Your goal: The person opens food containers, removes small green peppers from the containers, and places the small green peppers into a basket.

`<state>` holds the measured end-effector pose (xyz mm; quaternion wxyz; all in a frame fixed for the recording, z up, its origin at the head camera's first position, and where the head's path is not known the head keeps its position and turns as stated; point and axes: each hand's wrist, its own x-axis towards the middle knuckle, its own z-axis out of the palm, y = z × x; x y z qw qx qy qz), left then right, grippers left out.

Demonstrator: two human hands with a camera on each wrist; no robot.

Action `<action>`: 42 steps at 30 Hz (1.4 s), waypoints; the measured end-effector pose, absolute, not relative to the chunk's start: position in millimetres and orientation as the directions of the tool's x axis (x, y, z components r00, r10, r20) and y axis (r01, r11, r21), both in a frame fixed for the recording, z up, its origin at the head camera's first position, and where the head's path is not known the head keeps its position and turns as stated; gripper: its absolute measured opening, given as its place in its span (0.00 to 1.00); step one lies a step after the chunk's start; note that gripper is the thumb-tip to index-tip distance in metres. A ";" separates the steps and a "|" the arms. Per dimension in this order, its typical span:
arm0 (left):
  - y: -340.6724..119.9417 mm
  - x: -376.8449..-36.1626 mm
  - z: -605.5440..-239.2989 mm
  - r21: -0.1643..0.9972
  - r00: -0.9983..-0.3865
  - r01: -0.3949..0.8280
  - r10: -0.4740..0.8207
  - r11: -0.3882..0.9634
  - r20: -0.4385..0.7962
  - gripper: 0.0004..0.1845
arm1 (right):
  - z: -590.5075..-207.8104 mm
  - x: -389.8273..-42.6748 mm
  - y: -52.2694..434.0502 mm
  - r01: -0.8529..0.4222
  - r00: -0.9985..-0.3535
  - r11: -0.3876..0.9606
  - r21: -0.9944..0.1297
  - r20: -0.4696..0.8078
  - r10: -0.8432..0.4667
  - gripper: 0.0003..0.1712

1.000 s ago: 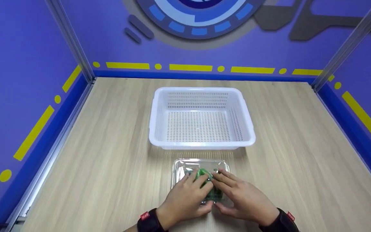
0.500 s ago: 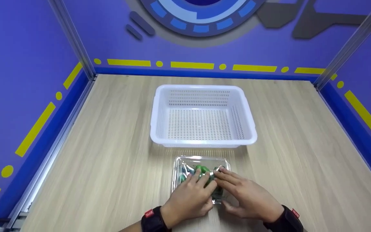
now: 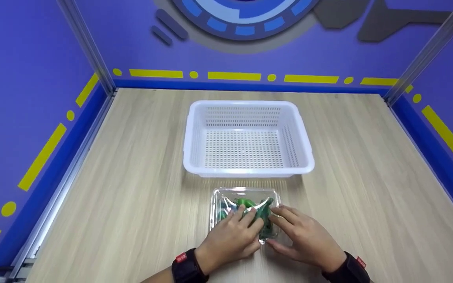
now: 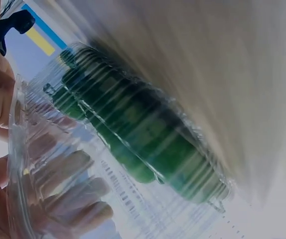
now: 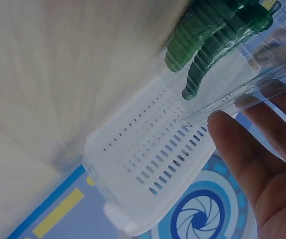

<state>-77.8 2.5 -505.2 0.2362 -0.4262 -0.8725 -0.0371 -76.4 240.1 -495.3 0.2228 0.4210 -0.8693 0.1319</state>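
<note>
A clear plastic clamshell [image 3: 244, 212] of green peppers [image 3: 258, 214] lies on the worktop [image 3: 132, 196] just in front of the white basket [image 3: 247, 137]. The left hand [image 3: 230, 237] and right hand [image 3: 303, 237] grasp it from either side, fingers [image 3: 246, 216] curled over the lid. The thin shell (slick and flexible) could buckle or pop open under a hard squeeze, spilling the peppers.
</note>
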 end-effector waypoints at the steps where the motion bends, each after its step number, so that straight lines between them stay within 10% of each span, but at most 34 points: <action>1: 2.6 -78.2 -505.1 -0.141 -0.522 0.763 0.729 0.631 0.443 0.17 | -495.2 -76.2 240.0 -0.791 -0.543 0.611 -0.031 0.495 -0.678 0.28; 17: -4.7 -80.8 -504.3 -0.092 -0.533 0.760 0.698 0.643 0.478 0.16 | -490.0 -79.8 225.0 -0.826 -0.459 0.552 0.112 0.434 -0.775 0.25; 28: -2.9 -66.5 -504.2 -0.113 -0.419 0.806 0.694 0.581 0.586 0.05 | -496.8 -74.2 227.6 -0.819 -0.412 0.555 0.149 0.521 -0.747 0.25; 42: -0.4 -59.7 -505.9 -0.120 -0.519 0.740 0.676 0.661 0.523 0.04 | -497.8 -73.8 232.8 -0.793 -0.410 0.580 0.186 0.543 -0.733 0.26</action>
